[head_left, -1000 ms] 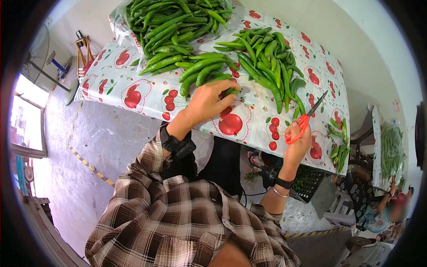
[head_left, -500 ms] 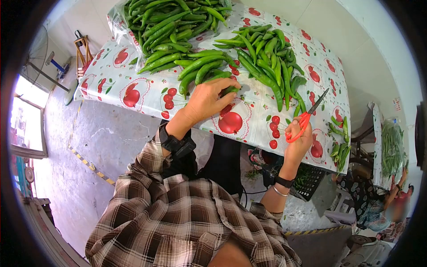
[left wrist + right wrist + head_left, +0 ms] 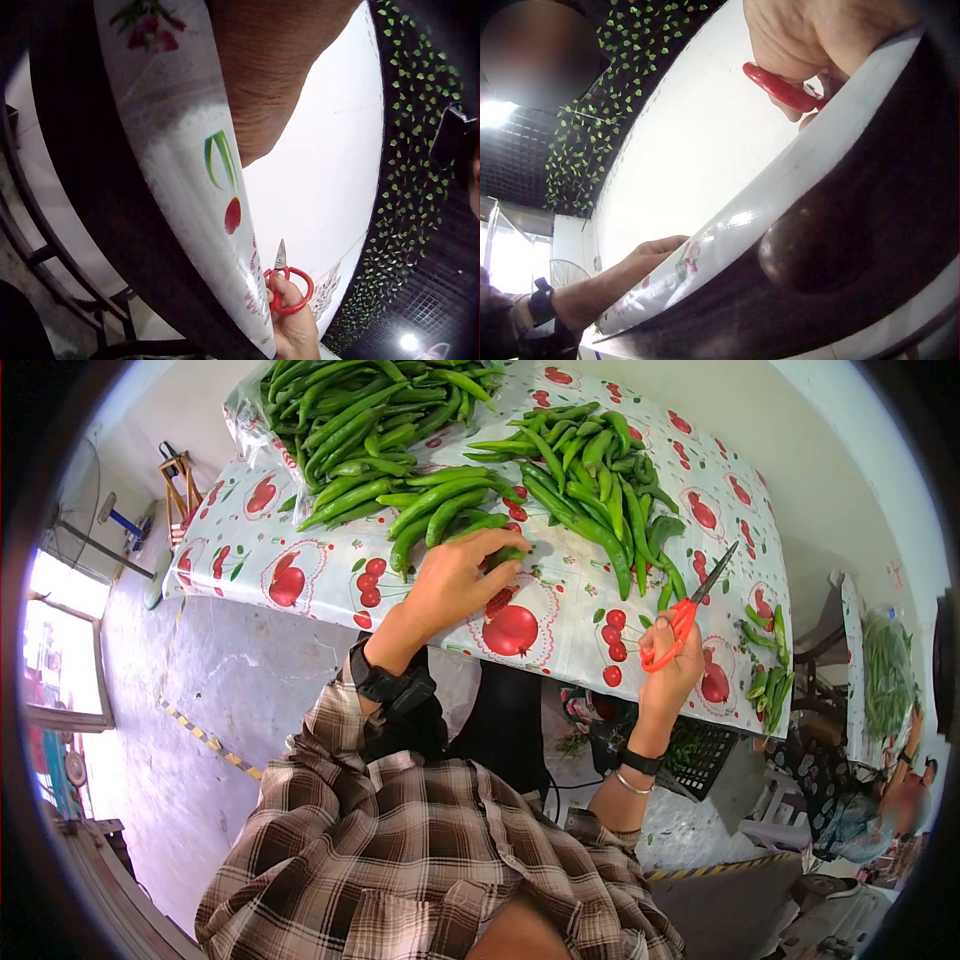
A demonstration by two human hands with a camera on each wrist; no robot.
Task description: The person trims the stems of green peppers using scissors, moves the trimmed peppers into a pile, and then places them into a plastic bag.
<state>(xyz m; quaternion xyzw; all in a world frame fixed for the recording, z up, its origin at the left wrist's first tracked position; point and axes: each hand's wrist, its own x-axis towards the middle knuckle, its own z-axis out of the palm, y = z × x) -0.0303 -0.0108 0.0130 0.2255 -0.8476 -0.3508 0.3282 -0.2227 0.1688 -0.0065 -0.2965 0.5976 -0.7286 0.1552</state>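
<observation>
In the head view my left hand [image 3: 462, 578] is low over the table, its fingers curled round a green chili pepper [image 3: 508, 556], of which only part shows. A small group of long green chilies [image 3: 440, 510] lies just beyond its knuckles. My right hand [image 3: 672, 665] holds red-handled scissors [image 3: 684, 622] near the table's front edge, with the dark blades pointing away and to the right. The red handles [image 3: 291, 292] also show in the left wrist view. In the right wrist view a red handle loop [image 3: 780, 88] sticks out beneath the fingers.
A large heap of chilies [image 3: 350, 410] spills from a clear plastic bag [image 3: 248, 425] at the back left. Another pile [image 3: 600, 480] lies at centre right, and short pieces [image 3: 770, 695] sit by the right edge. A black crate [image 3: 705, 760] stands below the table; another person [image 3: 865, 825] is at far right.
The head view has shifted slightly, so the table and piles sit a little farther left and up. Both hands keep nearly the same pose, the left on the chili, the right on the scissors.
</observation>
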